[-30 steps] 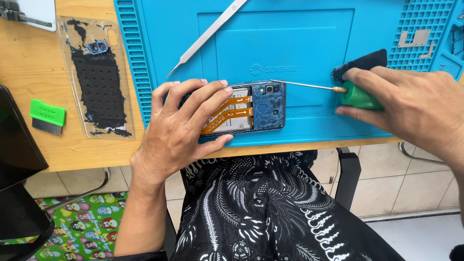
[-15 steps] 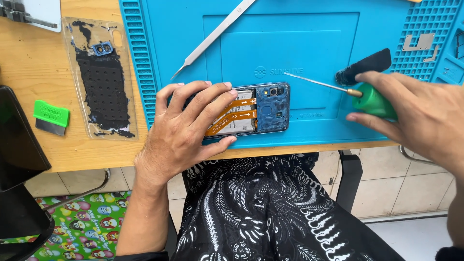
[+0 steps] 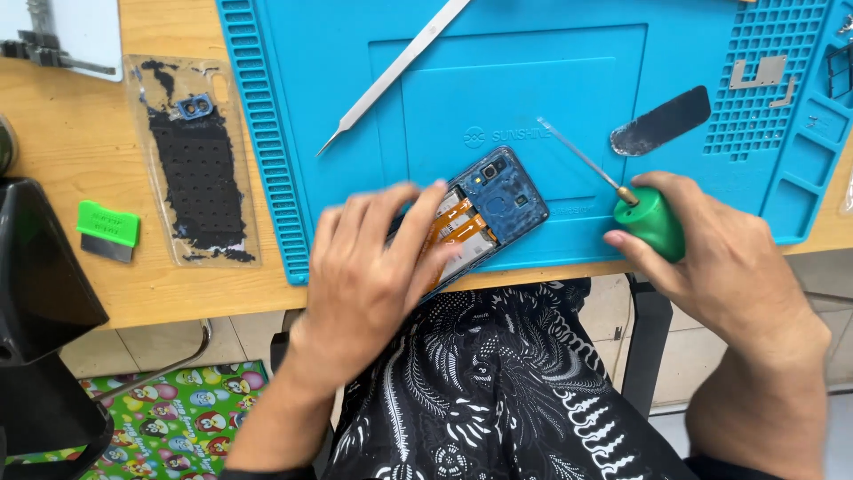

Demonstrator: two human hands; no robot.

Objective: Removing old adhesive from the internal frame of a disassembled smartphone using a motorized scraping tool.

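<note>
An opened blue phone with orange flex cables lies tilted on the blue work mat near the table's front edge. My left hand covers its lower half and grips it. My right hand holds a green-handled screwdriver to the right of the phone; its thin shaft points up-left and the tip hovers clear of the phone.
Long metal tweezers lie on the mat's upper left. A dark oval pad and small metal plates sit at the right. The phone's clear back cover and a green scraper rest on the wooden table. A black object stands left.
My left hand has turned the phone so its camera end points up-right. My right hand has pulled the screwdriver back from the phone and tilted it.
</note>
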